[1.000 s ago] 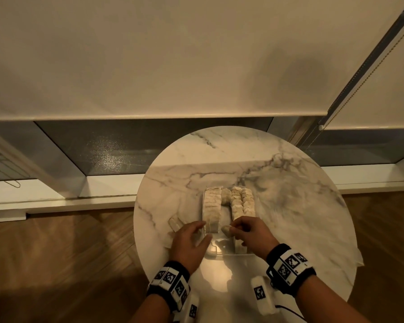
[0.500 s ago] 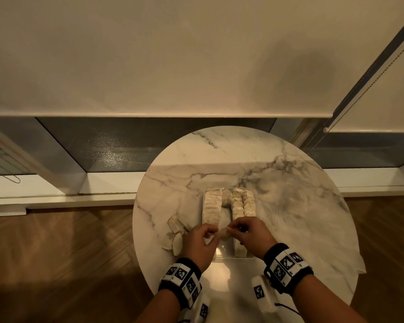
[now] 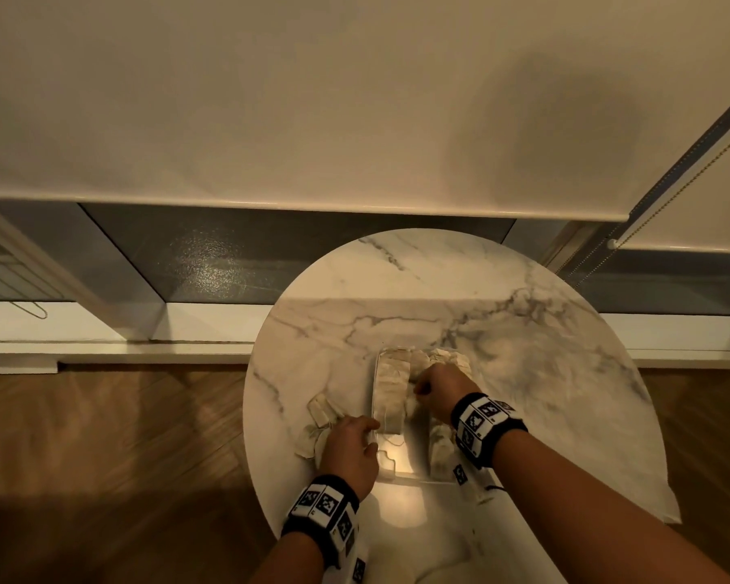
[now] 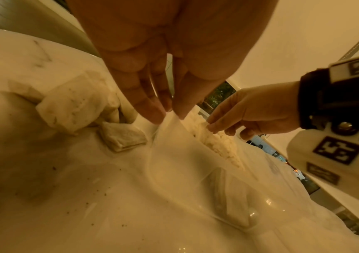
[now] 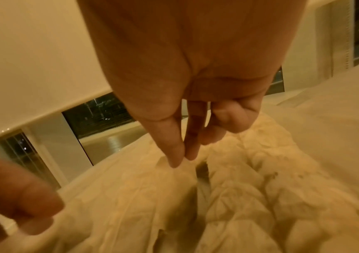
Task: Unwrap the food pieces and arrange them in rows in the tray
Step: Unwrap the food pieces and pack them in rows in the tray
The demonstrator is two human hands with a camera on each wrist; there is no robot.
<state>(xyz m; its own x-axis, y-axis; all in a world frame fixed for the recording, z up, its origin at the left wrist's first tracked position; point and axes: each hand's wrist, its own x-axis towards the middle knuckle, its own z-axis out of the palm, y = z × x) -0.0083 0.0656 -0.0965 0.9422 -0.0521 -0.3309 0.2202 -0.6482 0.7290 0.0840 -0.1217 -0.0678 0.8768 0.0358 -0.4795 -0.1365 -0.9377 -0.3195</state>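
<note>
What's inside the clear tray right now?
Pale food pieces in rows inside the clear tray; near end bare. The right hand covers the middle, so pieces under it can't be seen.

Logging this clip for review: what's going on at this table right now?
A person is filling a clear tray on a round marble table with pale food pieces. The right hand sets a piece between the rows. The left hand pinches a thin wrapper beside discarded wrappers.

A round marble table (image 3: 544,373) stands by a window with a lowered roller blind (image 3: 270,99).
</note>
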